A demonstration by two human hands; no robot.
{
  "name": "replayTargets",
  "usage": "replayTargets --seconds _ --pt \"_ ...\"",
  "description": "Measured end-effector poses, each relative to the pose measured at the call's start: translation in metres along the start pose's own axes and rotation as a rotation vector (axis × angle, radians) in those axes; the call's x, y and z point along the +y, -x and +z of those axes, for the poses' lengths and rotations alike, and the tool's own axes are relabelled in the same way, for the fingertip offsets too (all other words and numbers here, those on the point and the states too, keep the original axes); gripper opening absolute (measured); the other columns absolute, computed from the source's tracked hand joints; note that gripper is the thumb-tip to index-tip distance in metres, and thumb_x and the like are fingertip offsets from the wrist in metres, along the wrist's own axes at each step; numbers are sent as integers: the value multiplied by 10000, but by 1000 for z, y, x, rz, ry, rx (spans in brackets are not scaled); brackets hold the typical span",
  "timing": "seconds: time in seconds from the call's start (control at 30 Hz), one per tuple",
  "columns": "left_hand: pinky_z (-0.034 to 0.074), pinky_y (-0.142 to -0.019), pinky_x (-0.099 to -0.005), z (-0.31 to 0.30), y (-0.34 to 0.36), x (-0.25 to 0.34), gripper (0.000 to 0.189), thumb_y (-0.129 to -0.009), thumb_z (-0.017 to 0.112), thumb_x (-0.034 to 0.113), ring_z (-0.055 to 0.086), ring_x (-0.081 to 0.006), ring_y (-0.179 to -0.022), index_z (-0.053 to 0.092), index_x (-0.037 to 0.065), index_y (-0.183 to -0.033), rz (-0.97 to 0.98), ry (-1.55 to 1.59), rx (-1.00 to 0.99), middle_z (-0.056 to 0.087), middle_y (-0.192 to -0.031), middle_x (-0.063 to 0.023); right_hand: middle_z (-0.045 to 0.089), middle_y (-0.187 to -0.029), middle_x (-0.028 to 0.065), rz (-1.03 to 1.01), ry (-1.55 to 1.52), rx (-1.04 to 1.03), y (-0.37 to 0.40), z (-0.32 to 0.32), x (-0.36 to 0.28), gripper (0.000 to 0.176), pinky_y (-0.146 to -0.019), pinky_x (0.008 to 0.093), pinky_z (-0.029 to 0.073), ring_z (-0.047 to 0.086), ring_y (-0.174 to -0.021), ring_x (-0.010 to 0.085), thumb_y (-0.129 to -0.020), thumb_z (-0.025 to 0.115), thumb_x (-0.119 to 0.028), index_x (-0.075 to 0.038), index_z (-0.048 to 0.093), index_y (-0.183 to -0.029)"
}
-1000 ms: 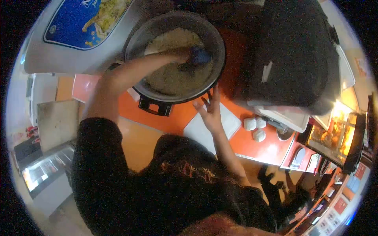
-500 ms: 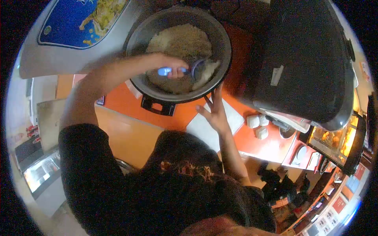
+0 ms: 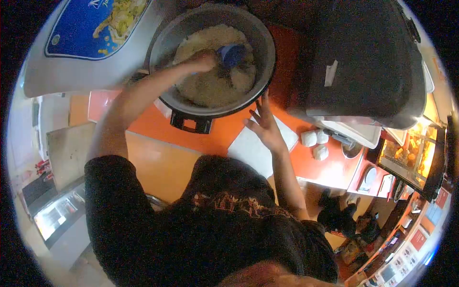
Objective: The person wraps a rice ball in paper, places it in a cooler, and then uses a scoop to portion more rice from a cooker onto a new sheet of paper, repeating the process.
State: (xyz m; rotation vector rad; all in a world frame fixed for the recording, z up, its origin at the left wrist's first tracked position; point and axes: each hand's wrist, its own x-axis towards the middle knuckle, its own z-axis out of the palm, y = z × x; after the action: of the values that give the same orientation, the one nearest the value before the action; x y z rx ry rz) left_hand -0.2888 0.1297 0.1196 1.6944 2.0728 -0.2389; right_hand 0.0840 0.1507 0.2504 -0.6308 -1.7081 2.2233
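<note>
A large round pot [image 3: 165, 91] with a black side handle holds a pale, grainy mass that looks like cooked rice [image 3: 205, 91]. My left hand [image 3: 204, 61] reaches inside it, closed around the handle of a blue scoop [image 3: 233, 55]. The scoop's bowl is over the grainy mass, close to a hollow in it; what it contains cannot be made out. At the near right of the pot, my right hand [image 3: 267, 128] has its fingers spread, with fingertips up against the outer rim. A white sheet [image 3: 248, 150] lies beneath that hand on the orange counter.
Three small white wrapped bundles [image 3: 315, 142] sit right of the sheet. A big black appliance or box [image 3: 368, 67] stands right of the pot. Farther right are a lit food display [image 3: 409, 155] and a person in dark clothes [image 3: 337, 213]. A blue picture panel [image 3: 91, 31] is at upper left.
My left hand and the scoop have moved up and away from the pot's near right side, and the scoop has turned. My right hand stays at the rim. The view has shifted slightly.
</note>
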Motion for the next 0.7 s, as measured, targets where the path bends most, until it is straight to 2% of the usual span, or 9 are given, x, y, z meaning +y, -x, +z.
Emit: replayTargets --seconds 0.13,0.2,0.27,0.37,0.47,0.5,0.57,0.67,0.7 --pt "535 -848 -544 48 9 27 400 -1020 421 279 676 -415 -982 690 -5 -1106 -198 232 516 684 -1051 -285 -48 -1675 165 -38 43 -15 -1 0 2 1145 -1205 522 224 27 -1539 339 -875 754 -112 -128 -141 -1590" --pt "526 -846 -537 14 44 66 342 -978 476 224 667 -417 -1003 696 -24 -1063 -118 455 397 681 -1086 -278 -53 -1674 169 -22 53 -22 -4 -3 -1 1153 -1205 522 218 24 -1539 340 -872 758 -111 -126 -146 -1588" --pt "487 -916 -553 80 25 29 352 -982 429 181 643 -421 -1042 670 -24 -1136 71 576 94 674 -1123 -275 -54 -1673 176 -9 65 -36 2 -4 -1 1166 -1205 521 215 24 -1538 343 -866 766 -115 -122 -151 -1586" --pt "537 -745 -526 33 13 72 289 -894 542 180 685 -433 -843 697 -62 -924 448 -138 -311 700 -928 -277 -53 -1670 190 -46 109 -59 -4 -4 -1 1196 -1204 519 214 26 -1538 348 -849 787 -132 -109 -157 -1582" --pt "536 -693 -522 -68 90 113 237 -838 545 109 686 -422 -758 701 -67 -861 235 139 -200 697 -851 -271 -49 -1667 204 -33 154 -84 -3 -6 -7 1235 -1201 522 217 24 -1537 351 -825 816 -157 -84 -160 -1577" --pt "535 -688 -519 -79 99 114 239 -839 544 109 686 -421 -760 701 -70 -859 326 74 -181 695 -845 -275 -47 -1666 208 -18 152 -82 -3 -5 -11 1246 -1199 522 219 26 -1537 352 -817 824 -169 -73 -161 -1575" --pt "533 -680 -512 -86 110 113 244 -840 543 110 686 -419 -763 700 -75 -855 513 -46 -147 690 -834 -283 -43 -1665 214 -15 170 -81 -3 -4 -16 1263 -1197 523 225 31 -1536 355 -805 838 -190 -52 -157 -1571" --pt "533 -692 -477 -58 88 104 243 -862 543 136 685 -381 -762 679 -65 -880 320 170 -379 677 -835 -285 -37 -1664 220 -53 204 -98 -3 -1 -16 1274 -1195 521 233 47 -1536 357 -795 849 -220 -30 -145 -1570" --pt "529 -675 -474 -58 95 102 242 -886 540 150 668 -361 -726 667 -56 -892 380 137 -319 665 -815 -265 -35 -1663 223 -69 193 -96 -2 -2 -11 1275 -1194 519 236 55 -1535 357 -794 850 -229 -26 -141 -1570"
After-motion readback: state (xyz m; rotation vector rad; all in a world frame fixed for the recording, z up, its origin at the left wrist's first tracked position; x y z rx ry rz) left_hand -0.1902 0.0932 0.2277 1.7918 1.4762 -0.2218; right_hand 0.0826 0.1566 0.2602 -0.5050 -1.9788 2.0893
